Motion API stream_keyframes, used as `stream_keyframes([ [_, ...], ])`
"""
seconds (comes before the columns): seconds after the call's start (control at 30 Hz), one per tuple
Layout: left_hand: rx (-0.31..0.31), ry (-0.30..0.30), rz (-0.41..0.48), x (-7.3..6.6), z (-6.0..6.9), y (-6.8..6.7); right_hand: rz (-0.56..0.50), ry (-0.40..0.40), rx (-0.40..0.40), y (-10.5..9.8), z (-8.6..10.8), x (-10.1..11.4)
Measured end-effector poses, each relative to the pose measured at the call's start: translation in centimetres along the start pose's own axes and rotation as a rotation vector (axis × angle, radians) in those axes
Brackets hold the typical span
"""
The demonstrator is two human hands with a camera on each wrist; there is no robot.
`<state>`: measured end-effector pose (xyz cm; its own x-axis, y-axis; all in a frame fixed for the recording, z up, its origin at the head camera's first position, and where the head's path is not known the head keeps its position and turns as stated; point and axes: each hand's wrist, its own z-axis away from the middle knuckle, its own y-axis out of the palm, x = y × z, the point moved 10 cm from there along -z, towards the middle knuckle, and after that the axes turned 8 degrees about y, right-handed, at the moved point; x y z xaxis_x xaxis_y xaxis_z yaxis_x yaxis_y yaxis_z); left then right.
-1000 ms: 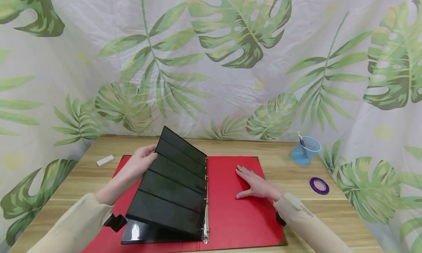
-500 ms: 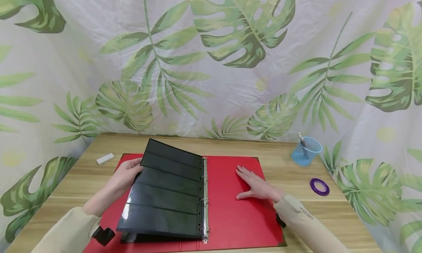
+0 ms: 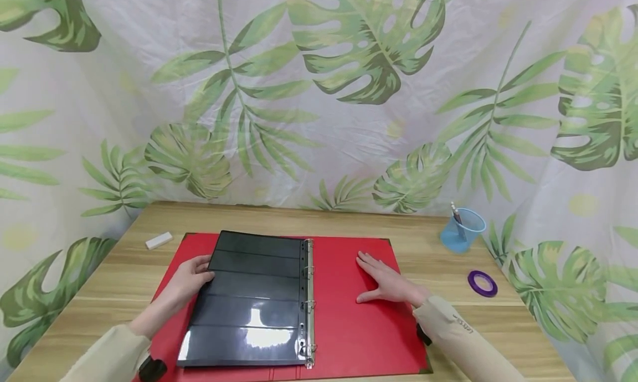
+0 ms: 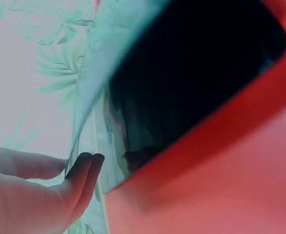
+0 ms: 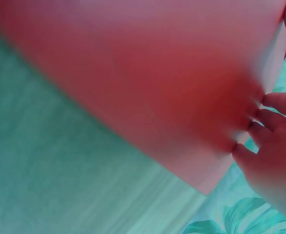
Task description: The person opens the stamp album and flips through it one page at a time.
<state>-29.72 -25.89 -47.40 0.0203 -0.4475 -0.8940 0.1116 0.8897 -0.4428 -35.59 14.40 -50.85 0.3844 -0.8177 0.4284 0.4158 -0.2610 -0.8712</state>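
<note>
A red ring binder (image 3: 359,332) lies spread open on the wooden table, with metal rings (image 3: 310,304) along its middle. Black pocket pages (image 3: 249,285), divided by horizontal strips, lie over its left side. My left hand (image 3: 188,281) pinches the outer left edge of the top page between thumb and fingers. In the left wrist view that page edge stands a little above the dark page (image 4: 191,73) below. My right hand (image 3: 386,279) rests with spread fingers on the binder's red right inside cover; its fingertips touch the cover in the right wrist view.
A white block (image 3: 159,241) lies on the table at the back left. At the right stand a blue mesh pen cup (image 3: 459,235) with pens and, nearer, a purple tape roll (image 3: 482,283). A leaf-print curtain (image 3: 319,122) hangs behind the table (image 3: 349,216).
My left hand has lowered the black page leftward from a raised, tilted position until it lies nearly flat on the left side. My right hand has stayed in place.
</note>
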Motion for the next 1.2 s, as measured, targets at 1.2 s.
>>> stream_keyframes([
  [1.2,-0.168,0.393,-0.707,-1.9,0.0,1.3,0.003,0.013,0.011,0.0,0.1,-0.2],
])
